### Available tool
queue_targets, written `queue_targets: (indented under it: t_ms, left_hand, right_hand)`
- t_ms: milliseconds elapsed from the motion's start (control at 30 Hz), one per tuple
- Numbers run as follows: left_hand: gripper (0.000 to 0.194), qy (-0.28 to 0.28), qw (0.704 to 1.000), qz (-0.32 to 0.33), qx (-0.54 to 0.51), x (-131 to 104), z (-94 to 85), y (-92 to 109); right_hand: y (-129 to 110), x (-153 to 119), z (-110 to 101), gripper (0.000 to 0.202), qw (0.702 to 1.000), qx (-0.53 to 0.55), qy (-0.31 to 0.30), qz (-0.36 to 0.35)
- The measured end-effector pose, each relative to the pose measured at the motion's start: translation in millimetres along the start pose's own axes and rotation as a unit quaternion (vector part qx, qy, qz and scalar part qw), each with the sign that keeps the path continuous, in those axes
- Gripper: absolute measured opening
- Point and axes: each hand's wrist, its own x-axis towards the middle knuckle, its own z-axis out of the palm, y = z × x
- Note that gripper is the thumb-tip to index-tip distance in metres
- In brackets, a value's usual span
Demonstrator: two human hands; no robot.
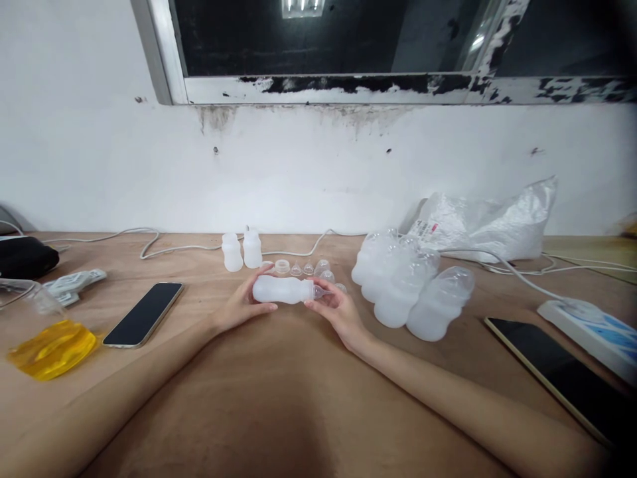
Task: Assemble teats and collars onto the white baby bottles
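A frosted white baby bottle (281,290) lies sideways in the air between my hands, its clear nipple end toward the right. My left hand (245,304) grips its base end between thumb and fingers. At the collar and nipple end, my right hand (337,311) pinches with thumb and fingers. Just behind the bottle sit a white ring (282,266), small clear nipples (296,269) and clear caps (322,267). Two open-looking bottles (231,252) stand at the back left of them. Several capped bottles (397,292) are grouped to the right of my right hand.
A phone (144,315) and a yellow item in clear plastic (52,348) lie on the left of the wooden table (259,411). On the right are a larger phone (552,372), a power strip (592,332) and a plastic bag (492,222). White cables run along the wall.
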Motion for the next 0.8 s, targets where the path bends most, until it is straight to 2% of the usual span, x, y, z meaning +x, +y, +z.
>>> queue_targets:
  t_ms: [67,133,200,367,500,667,800]
  left_hand:
    - [0.064,0.026,0.997,-0.026,-0.068,0.1,2.6,0.8]
    - [0.051,0.053,0.988,-0.057,-0.136,0.9,4.1,1.1]
    - [0.046,0.051,0.983,-0.068,-0.165,1.7,3.9,2.4]
    - [0.057,-0.011,0.988,-0.082,-0.130,-0.8,0.8,9.7]
    - [0.068,-0.015,0.990,-0.066,-0.121,-2.9,0.7,12.1]
    - [0.051,-0.024,0.995,-0.072,-0.061,-2.0,-0.7,11.2]
    - [0.046,0.009,0.990,-0.139,-0.026,-1.6,-3.1,12.8]
  right_hand:
    - [0.3,-0.1,0.4,0.043,1.000,-0.007,0.000,-0.007]
    - [0.8,0.0,0.5,0.043,1.000,-0.007,0.001,-0.011]
    - [1.3,0.3,0.4,0.044,1.000,-0.001,0.002,-0.014]
    - [1.7,1.3,-0.3,0.044,1.000,0.009,0.012,-0.018]
    - [2.1,1.6,-0.3,0.044,1.000,0.013,0.012,-0.014]
    - [4.5,1.4,0.1,0.044,1.000,0.017,-0.002,-0.025]
    - [5.4,0.8,0.1,0.044,0.999,0.019,-0.008,-0.031]
